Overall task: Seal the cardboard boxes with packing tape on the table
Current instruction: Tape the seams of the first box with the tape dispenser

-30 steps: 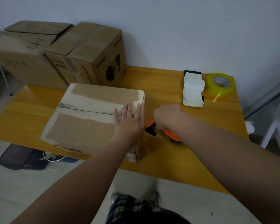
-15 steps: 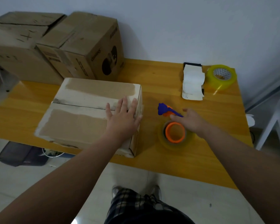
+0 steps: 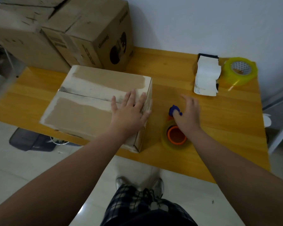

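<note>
A flat cardboard box [image 3: 88, 101] with torn white patches lies on the wooden table [image 3: 170, 69], its two top flaps meeting in a dark seam. My left hand [image 3: 129, 111] rests flat on the box's right end, fingers straight. To the box's right, a tape dispenser [image 3: 176, 136] with an orange core, a yellowish tape roll and a blue handle lies on the table. My right hand [image 3: 188, 115] hovers over its blue handle with fingers spread and loose, gripping nothing.
Two larger cardboard boxes [image 3: 59, 33] stand at the table's back left. A white paper roll [image 3: 207, 77] on a black holder and a spare yellow tape roll [image 3: 239, 70] sit at the back right. The table's front edge runs just below the dispenser.
My right hand set the tape dispenser down on the table and let go of it; it now hovers open above the handle. The left hand stayed flat on the box.
</note>
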The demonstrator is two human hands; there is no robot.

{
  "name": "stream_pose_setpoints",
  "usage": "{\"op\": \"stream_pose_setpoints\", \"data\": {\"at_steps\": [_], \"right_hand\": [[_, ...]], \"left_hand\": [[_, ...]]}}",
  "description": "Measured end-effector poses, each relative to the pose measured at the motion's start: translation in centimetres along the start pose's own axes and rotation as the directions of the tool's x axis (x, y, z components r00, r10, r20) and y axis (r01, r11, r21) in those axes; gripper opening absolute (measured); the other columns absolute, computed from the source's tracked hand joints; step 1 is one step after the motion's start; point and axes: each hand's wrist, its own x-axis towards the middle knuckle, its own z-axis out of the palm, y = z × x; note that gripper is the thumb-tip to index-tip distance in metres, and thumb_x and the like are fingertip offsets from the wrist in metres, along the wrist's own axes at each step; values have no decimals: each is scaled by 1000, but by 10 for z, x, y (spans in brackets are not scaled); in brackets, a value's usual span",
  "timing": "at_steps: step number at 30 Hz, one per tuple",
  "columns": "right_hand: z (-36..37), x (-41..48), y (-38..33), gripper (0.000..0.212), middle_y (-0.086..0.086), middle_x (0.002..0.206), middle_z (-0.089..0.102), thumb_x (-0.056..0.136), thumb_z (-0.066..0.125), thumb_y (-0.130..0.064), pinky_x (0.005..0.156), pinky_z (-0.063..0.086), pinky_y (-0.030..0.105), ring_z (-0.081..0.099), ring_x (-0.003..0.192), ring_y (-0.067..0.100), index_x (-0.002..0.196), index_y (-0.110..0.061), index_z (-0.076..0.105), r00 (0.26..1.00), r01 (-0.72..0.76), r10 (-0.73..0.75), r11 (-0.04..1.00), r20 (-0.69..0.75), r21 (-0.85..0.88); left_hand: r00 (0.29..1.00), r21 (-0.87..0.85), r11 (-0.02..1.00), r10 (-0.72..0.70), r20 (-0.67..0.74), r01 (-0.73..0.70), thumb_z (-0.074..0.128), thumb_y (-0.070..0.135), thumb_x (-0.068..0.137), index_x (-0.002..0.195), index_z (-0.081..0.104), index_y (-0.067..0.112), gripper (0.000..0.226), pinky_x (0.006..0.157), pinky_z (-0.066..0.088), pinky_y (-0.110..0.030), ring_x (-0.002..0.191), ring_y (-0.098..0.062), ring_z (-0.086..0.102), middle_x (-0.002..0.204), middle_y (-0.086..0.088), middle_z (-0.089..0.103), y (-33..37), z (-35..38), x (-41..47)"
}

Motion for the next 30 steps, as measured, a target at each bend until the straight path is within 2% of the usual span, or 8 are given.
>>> {"op": "stream_pose_setpoints", "data": {"at_steps": [2,5,9,15,19,22,25,30], "right_hand": [[-2,6,-38,33,-9,124,50,90,58,-21,96,36,23,46,119,8,122,-27,51,991,-12,-46,905,125,426],[0,13,-68,14,-6,112,62,94,50,-24,82,39,19,53,110,8,105,-28,58,936,-198,-36,768,351,609],[3,21,-77,15,-3,92,65,94,45,-18,76,36,23,58,97,10,95,-24,59,930,-184,-52,788,363,587],[6,25,-77,18,-6,69,57,98,45,-22,55,39,6,55,62,-1,86,-18,58,898,-206,-43,837,437,506],[-3,28,-67,35,-5,69,56,92,52,-47,69,39,21,53,68,7,78,-18,65,843,-177,-40,921,536,347],[-14,30,-65,43,-7,74,63,81,63,-56,68,38,25,54,78,8,77,-14,71,805,-143,-16,965,593,221],[-22,32,-65,43,-1,79,65,72,75,-47,69,44,27,58,81,11,85,-6,69,765,-188,27,965,644,183],[-30,27,-70,26,2,59,63,72,80,-26,51,50,21,58,53,11,84,-6,69,754,-310,89,922,650,233]], "left_hand": [[1000,1,1000,3,-4,-3,3,64,90,148,-7,36,66,108,-13,-57,144,-17,-10,159,-2,-7,1,-1,-1],[1000,-1,1000,3,-12,-3,5,64,91,148,-6,36,65,108,-13,-57,145,-18,-8,159,-3,-4,2,-2,-2],[1000,4,1000,8,-3,-7,6,63,91,148,-6,36,64,108,-13,-58,145,-18,-8,159,-3,-3,2,-4,-2],[1000,-9,1000,23,-17,-23,6,63,91,148,-4,35,64,108,-12,-58,145,-18,-7,159,-3,-1,1,-4,-5],[999,-16,1000,24,-25,-25,7,63,91,149,-2,35,64,108,-11,-59,145,-18,-6,159,-3,-1,0,-4,-5],[999,-17,999,29,-31,-29,7,63,91,149,-2,35,64,108,-11,-58,145,-19,-6,159,-3,-1,0,-4,-5],[999,-7,999,31,-36,-31,8,63,92,149,-2,34,65,108,-10,-58,145,-18,-6,159,-3,-2,0,-2,-5],[998,36,997,65,23,-66,21,62,87,148,-10,30,76,107,-15,-57,144,-17,-10,158,-4,-8,-5,-2,-1]]}}
